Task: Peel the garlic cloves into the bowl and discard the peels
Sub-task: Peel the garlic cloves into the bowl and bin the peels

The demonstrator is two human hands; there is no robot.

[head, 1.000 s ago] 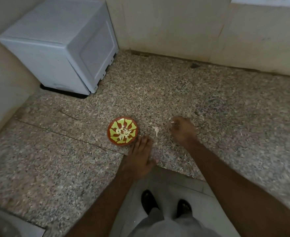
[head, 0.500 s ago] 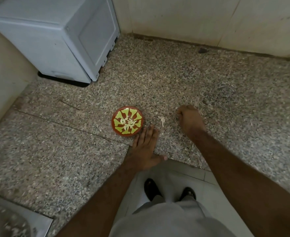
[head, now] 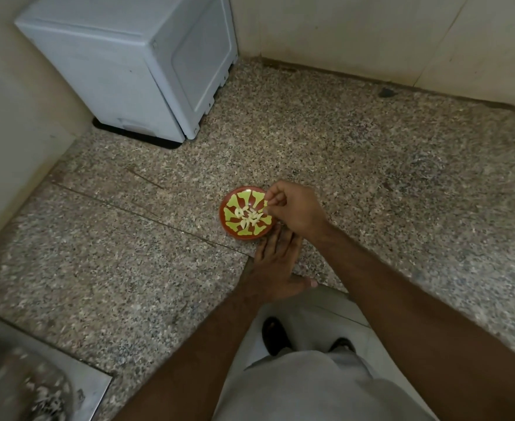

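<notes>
Fingers of the right hand (head: 295,209) pinch a pale scrap, clove or peel I cannot tell, over the red-and-green bowl (head: 244,212) of peeled garlic cloves (head: 249,218), likely to drop it in. The left hand (head: 276,265) lies flat, fingers straight, steadying the bowl's near rim. Speckled granite desk (head: 371,165); white appliance (head: 134,62) in the far left corner.

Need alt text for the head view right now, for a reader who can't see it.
Over a red and green bowl of peeled garlic cloves on a speckled counter, the right hand pinches a small pale piece; the left hand lies flat beside the bowl. A white appliance stands in the corner.
</notes>
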